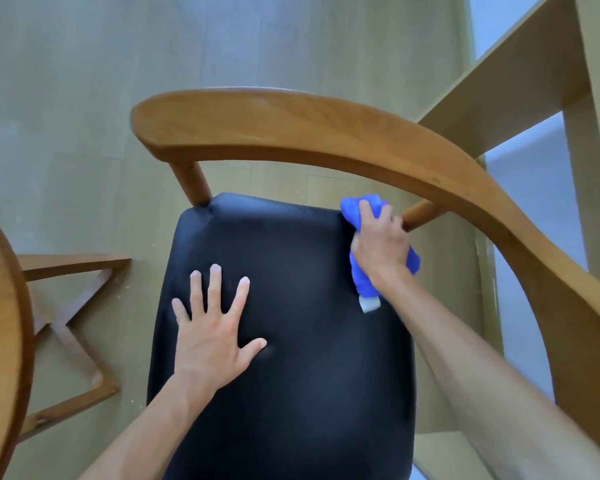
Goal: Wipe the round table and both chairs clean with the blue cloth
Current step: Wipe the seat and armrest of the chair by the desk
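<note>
While the left hand (215, 337) lies flat, the right hand (380, 247) grips the blue cloth (352, 209).

Blue cloth (357, 211) mostly covered by right hand (381, 245); only bunched ends and a white tag show. Table (4, 306) cut off at 9 o'clock edge, only a rim arc visible. Chair (291, 133) seat front cropped at 6 o'clock; armrest runs out at 4 o'clock.

Blue cloth (354, 211), black chair seat (291, 341)
</note>
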`<state>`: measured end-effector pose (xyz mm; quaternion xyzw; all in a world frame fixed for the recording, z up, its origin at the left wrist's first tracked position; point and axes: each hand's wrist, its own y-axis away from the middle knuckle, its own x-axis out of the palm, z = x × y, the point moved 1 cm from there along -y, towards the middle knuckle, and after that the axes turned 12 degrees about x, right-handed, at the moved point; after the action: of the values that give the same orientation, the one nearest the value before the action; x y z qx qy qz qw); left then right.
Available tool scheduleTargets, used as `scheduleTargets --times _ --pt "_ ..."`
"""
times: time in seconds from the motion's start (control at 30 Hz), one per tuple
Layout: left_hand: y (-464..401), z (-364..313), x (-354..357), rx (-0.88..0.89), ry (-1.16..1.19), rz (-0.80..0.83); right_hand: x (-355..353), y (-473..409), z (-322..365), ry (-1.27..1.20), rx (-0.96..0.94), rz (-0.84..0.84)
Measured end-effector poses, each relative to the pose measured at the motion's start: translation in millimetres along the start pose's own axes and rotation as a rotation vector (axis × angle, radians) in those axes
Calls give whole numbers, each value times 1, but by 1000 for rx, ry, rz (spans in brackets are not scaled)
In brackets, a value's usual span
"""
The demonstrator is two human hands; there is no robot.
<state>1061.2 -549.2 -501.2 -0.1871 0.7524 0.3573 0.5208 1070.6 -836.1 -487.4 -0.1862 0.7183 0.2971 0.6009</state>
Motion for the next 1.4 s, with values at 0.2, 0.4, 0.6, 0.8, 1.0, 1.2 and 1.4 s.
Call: scheduleTargets --times 0.2,0.4,0.6,0.8,1.0,1.2,1.4 --pt "0 1 6 -19 32 38 26 106 -65 -371 517 18" --pt "5 8 0 34 143 77 9 79 54 -404 296 -26" --pt "40 50 -18 -92 545 -352 1 114 187 -177 -466 -50" --pt "53 65 -48 -516 708 -557 31 230 118 -153 -928 128" --pt "53 77 -71 -515 666 -580 13 193 114 155 -1400 -4" --pt "67 87 -55 -478 616 -614 -6 110 200 -22 -582 -183" --pt "65 79 -53 -400 518 -356 55 326 89 -63 -1100 159"
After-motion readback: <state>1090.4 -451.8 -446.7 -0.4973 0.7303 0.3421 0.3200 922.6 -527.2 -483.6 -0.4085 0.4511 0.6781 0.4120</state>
